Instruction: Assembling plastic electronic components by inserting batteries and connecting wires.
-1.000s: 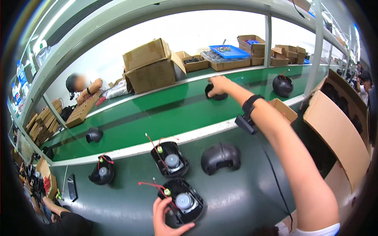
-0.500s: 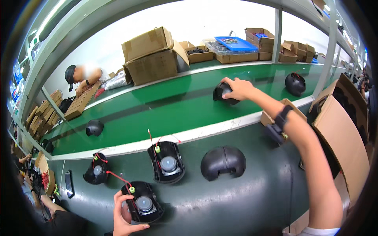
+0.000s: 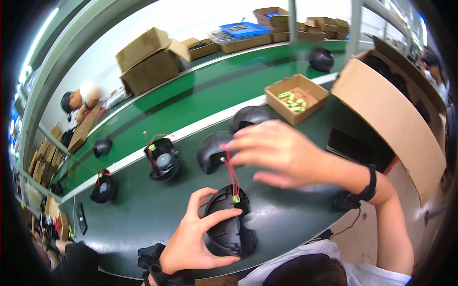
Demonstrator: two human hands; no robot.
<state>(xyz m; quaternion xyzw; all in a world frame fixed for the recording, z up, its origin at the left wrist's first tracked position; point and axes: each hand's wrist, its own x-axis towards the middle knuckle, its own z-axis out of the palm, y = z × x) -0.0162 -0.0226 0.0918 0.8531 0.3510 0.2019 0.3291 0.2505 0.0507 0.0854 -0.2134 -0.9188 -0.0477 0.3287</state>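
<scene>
My left hand (image 3: 191, 238) grips a black half shell (image 3: 245, 238) low over the near bench, thumb and fingers on its rim and inside. A small green cylinder (image 3: 236, 199) sits at the shell's top, with red wires (image 3: 232, 171) rising from it. My right hand (image 3: 272, 152), blurred, hovers above with fingers stretched out and thumb apart. Its fingertips are near the wires' upper end; contact is unclear. Behind it stand two black domed shells, a nearer one (image 3: 210, 151) and a farther one (image 3: 250, 116). Two wired half shells, one middle (image 3: 163, 162) and one left (image 3: 102, 188), rest on the bench.
An open carton (image 3: 296, 100) holds green cylinders. A large cardboard box (image 3: 381, 105) stands at right, beside a dark flat object (image 3: 353, 145). Beyond the white rail, the green belt (image 3: 191, 100) carries black shells (image 3: 321, 59). A person (image 3: 81, 102) works at far left.
My right hand has come back from the belt, and the dome it held now stands on the bench beside the other dome. My left hand has moved right. The view has turned.
</scene>
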